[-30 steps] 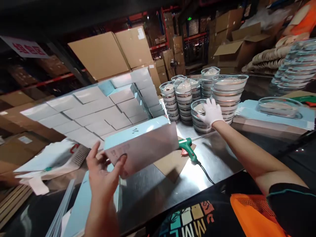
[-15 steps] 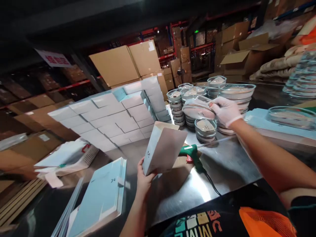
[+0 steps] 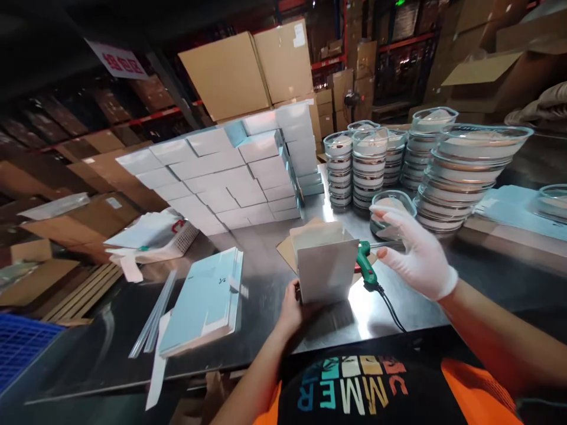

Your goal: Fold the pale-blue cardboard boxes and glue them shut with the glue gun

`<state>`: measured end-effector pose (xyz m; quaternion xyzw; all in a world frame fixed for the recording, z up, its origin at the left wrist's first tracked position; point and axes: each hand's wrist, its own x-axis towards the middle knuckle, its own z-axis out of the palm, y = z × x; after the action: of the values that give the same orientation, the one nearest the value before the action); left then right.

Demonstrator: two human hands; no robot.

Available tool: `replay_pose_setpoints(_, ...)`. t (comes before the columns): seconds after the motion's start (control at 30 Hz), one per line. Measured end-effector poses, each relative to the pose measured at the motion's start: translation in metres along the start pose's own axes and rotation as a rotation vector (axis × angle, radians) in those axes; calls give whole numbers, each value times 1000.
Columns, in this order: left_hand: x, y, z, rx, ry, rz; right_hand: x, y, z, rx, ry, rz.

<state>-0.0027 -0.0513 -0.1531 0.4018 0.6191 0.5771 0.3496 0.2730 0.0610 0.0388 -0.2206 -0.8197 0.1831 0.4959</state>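
My left hand [image 3: 290, 308] grips the lower left corner of a small pale box [image 3: 325, 271] that stands upright on the steel table [image 3: 266, 330] with its top open. My right hand [image 3: 414, 251], in a white glove, hovers just right of the box with its fingers spread and nothing visible in it. Behind this hand a short stack of lidded glass bowls [image 3: 392, 206] sits on the table. A green glue gun [image 3: 365, 270] lies on a cardboard piece between the box and my right hand, its black cord running toward me.
Tall stacks of glass bowls [image 3: 460, 177] and smaller stacks [image 3: 354, 168] stand at the back right. A wall of closed pale boxes [image 3: 221, 177] fills the back left. Flat box blanks [image 3: 206, 301], clear strips [image 3: 155, 316] and a blue crate [image 3: 18, 345] are on the left.
My left hand turned the box upright and set it on the table. My right hand lifted a glass bowl off the short stack, carried it toward the box, and is now empty.
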Motion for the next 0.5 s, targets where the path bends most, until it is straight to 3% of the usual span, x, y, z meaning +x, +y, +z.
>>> replay_pose_setpoints(0.13,-3,-2,-10,40,31,269,-49,28,51,117,-67,184)
replay_pose_setpoints(0.23,-3,9,-19,86,120,461,-63,24,88,302,-116,246)
replay_pose_setpoints(0.3,0,21,-22,171,117,602,-60,16,103,438,-116,324)
replay_pose_setpoints(0.37,2,32,-21,199,103,689,-53,9,113,480,-51,418)
replay_pose_setpoints(0.5,4,35,-16,74,211,720,-37,10,127,356,198,534)
